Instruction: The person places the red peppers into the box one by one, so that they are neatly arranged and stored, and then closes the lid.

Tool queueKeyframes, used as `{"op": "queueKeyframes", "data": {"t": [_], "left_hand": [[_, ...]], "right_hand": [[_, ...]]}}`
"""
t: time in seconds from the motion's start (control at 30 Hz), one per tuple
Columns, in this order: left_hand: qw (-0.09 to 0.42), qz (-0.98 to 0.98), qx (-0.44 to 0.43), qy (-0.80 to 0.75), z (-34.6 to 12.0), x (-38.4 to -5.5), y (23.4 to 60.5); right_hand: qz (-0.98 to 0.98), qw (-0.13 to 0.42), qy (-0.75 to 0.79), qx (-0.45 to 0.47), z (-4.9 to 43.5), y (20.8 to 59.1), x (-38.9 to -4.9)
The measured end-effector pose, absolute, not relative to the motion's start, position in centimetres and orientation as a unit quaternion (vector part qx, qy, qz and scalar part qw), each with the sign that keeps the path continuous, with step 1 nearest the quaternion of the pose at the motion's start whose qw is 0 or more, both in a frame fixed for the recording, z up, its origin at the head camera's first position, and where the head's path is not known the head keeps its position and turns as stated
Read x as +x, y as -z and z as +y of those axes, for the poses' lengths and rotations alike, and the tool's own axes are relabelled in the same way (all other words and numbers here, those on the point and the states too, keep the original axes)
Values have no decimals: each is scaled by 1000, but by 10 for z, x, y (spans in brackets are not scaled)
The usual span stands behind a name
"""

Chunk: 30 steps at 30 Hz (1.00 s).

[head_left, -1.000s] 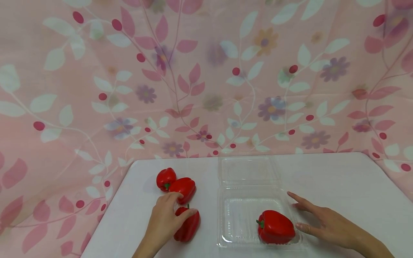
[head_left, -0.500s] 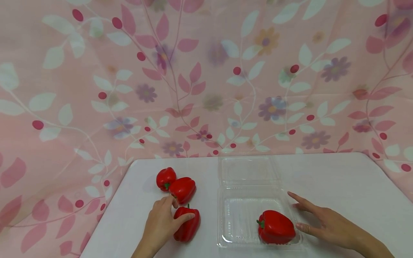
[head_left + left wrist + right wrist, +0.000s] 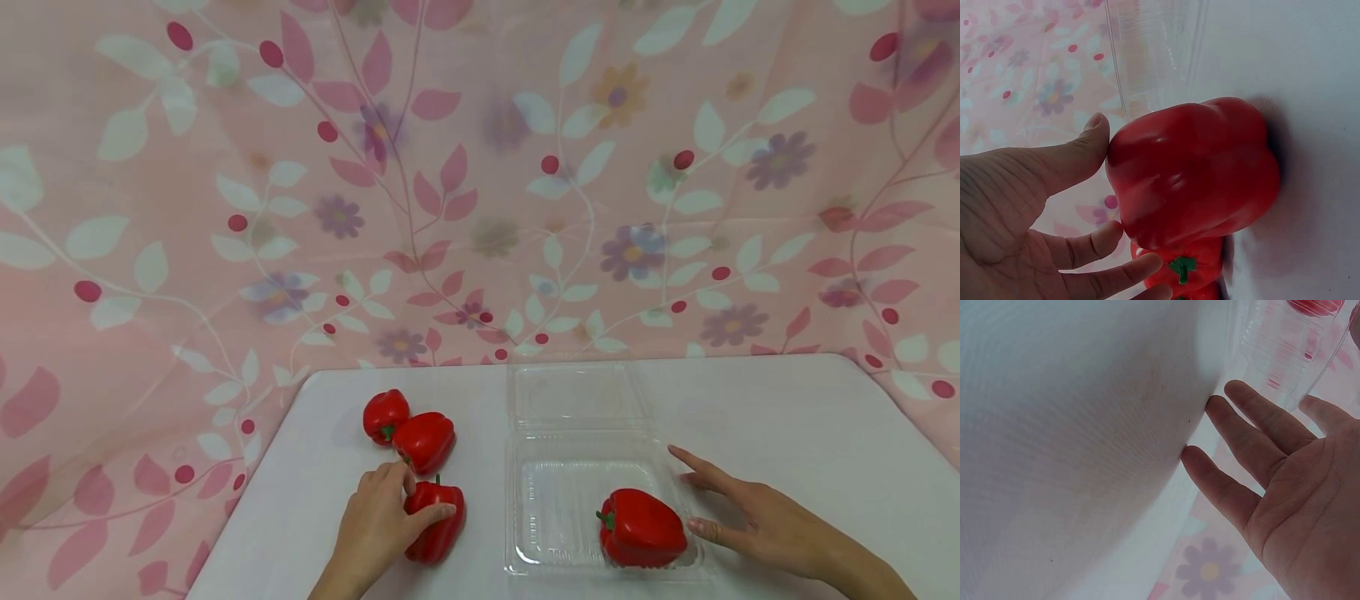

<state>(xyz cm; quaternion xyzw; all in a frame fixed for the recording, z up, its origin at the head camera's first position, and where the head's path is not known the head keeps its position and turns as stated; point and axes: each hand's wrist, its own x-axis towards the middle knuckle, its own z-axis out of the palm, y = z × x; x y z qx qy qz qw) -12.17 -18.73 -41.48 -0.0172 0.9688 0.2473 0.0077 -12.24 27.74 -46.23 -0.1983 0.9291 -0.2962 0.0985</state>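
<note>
In the head view my left hand [image 3: 377, 514] is at the nearest red bell pepper [image 3: 438, 533], its thumb over the pepper's near side and its index finger by the stem end. The left wrist view has the thumb [image 3: 1094, 147] and index fingertip right at the edge of that pepper [image 3: 1191, 175], with a wide gap between them. My right hand [image 3: 772, 525] lies beside the right edge of a clear plastic clamshell container [image 3: 555, 562], fingers spread and holding nothing. Inside the container, a red bell pepper [image 3: 642, 530] lies on its side near the front right.
Two more red bell peppers, one at the back [image 3: 386, 417] and one in front of it [image 3: 426, 442], sit close together beyond my left hand. The container's lid [image 3: 577, 396] lies folded back. A floral curtain [image 3: 480, 208] hangs behind the white table [image 3: 795, 417].
My left hand has drawn back slightly from the middle pepper, its index finger now near the stem of the nearest one. The right hand and the peppers have stayed put.
</note>
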Motion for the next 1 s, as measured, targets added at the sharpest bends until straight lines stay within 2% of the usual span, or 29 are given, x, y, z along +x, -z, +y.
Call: {"op": "queueKeyframes", "data": {"t": [0.3, 0.67, 1.0], "left_hand": [[15, 968, -19, -250, -186, -121, 414], [36, 965, -11, -259, -186, -120, 412], [56, 957, 6, -284, -189, -121, 412]], "right_hand": [[927, 107, 303, -193, 277, 463, -122], [924, 85, 310, -206, 277, 460, -118], [928, 87, 303, -196, 278, 463, -119]]}}
